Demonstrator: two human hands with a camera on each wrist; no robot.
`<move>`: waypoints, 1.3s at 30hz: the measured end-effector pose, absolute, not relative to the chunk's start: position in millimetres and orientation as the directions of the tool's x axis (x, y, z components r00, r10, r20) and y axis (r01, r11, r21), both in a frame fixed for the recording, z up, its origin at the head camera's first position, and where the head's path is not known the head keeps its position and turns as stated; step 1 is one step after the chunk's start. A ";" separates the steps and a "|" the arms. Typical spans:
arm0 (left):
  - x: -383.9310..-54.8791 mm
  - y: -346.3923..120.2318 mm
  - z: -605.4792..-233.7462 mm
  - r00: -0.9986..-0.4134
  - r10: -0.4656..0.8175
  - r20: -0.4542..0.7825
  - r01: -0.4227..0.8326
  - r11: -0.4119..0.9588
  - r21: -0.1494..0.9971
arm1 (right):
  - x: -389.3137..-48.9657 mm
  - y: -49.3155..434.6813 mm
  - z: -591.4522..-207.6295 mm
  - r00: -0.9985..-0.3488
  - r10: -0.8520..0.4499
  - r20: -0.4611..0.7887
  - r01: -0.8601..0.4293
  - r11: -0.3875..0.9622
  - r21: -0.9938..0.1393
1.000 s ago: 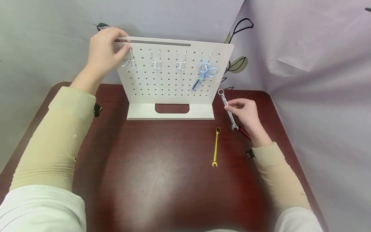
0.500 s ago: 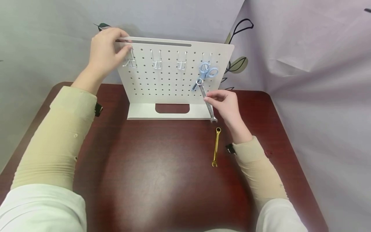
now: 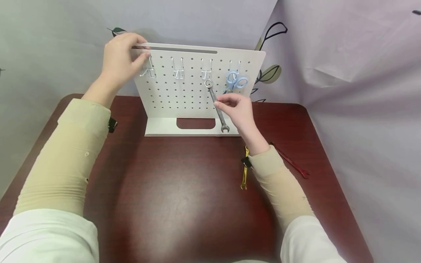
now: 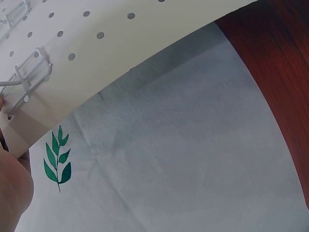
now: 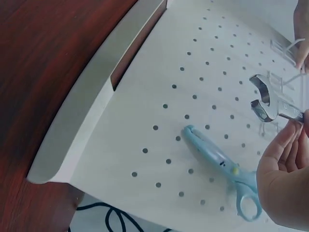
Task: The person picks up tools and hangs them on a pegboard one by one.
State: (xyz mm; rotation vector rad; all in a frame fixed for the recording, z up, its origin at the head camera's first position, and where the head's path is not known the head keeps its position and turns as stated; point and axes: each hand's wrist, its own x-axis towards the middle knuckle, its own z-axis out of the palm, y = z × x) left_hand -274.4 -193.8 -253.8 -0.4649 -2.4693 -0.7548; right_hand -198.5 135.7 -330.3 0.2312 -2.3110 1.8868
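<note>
My left hand [image 3: 123, 58] grips the top left corner of a white pegboard [image 3: 177, 91], fingers through its slot and thumb on the front face. With thumb and fingertips, my right hand [image 3: 237, 109] pinches a silver combination wrench [image 3: 218, 109] by the middle. Its ring end points up, just below the third wire hook [image 3: 206, 69] in the head view; the open end points down. In the right wrist view the wrench's open end [image 5: 265, 99] stands before the board. Light blue scissors [image 3: 232, 81] hang on the rightmost hook, blades partly behind the right hand.
Two more hooks [image 3: 178, 69] line the board's upper left. A gold wrench [image 3: 245, 175] lies on the dark red table [image 3: 158, 175], partly covered by the right wrist. Farther right lies a red wrench [image 3: 292, 162]. A wall sheet [image 3: 197, 22] hangs close behind the board.
My right hand has carried the silver wrench left and slightly up, from right of the board to in front of it near the third hook. The left hand keeps its grip on the board.
</note>
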 end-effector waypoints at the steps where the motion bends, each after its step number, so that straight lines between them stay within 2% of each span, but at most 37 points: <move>1: -274.3 -193.9 -254.0 -0.810 0.168 0.562 0.454 0.787 0.418 | -200.0 133.6 -330.3 -0.977 -0.022 0.210 -0.210 0.190 -0.959; 25: -271.9 -196.0 -255.3 -0.807 0.162 0.568 0.453 0.786 0.421 | -234.4 106.8 -343.3 -0.992 0.087 0.096 -0.087 0.108 -0.990; 39: -271.5 -197.2 -256.1 -0.787 0.184 0.589 0.484 0.777 0.403 | -246.1 100.3 -351.1 -0.991 0.104 0.079 -0.072 0.077 -0.994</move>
